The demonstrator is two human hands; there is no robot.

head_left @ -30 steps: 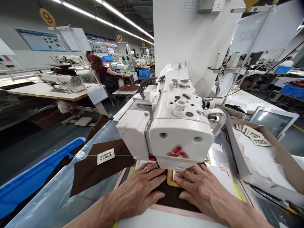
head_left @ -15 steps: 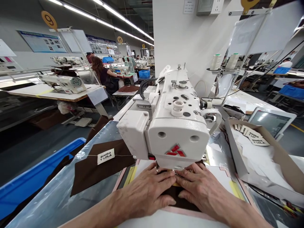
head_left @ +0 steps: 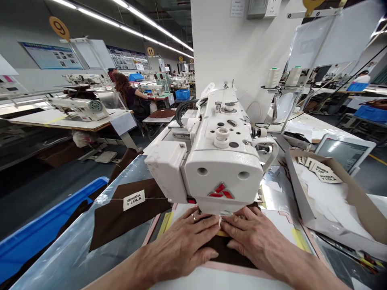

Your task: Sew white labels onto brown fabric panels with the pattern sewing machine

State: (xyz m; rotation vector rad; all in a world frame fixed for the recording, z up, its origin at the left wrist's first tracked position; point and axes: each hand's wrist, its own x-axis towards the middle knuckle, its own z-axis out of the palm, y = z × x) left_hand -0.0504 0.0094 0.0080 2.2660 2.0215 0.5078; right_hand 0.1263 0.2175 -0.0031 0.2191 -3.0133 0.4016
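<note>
Both my hands lie palm down under the front of a white sewing machine head (head_left: 223, 177). My left hand (head_left: 184, 237), a ring on one finger, is stretched out flat at the left side of a dark brown fabric piece (head_left: 225, 250). From the right, my right hand (head_left: 256, 233) presses on the same fabric with its fingers extended. A sliver of a white label (head_left: 220, 221) shows between the fingertips; the rest is covered by fingers and machine. The needle area is hidden. To the left lies another brown piece (head_left: 115, 217) with a "BIMBA Y LOLA" label (head_left: 134, 200) on it.
An open cardboard box (head_left: 347, 201) with labels and white paper stands on the right, by a tablet-like screen (head_left: 344, 155). A blue bin (head_left: 54, 225) sits at the left below the table edge. Thread cones (head_left: 273, 77) stand behind. A person (head_left: 128, 90) sits farther back.
My left hand's fingertips have drawn slightly away from the right hand's, baring a bit of white label. The whole view has shifted slightly. The right hand stays nearly in place.
</note>
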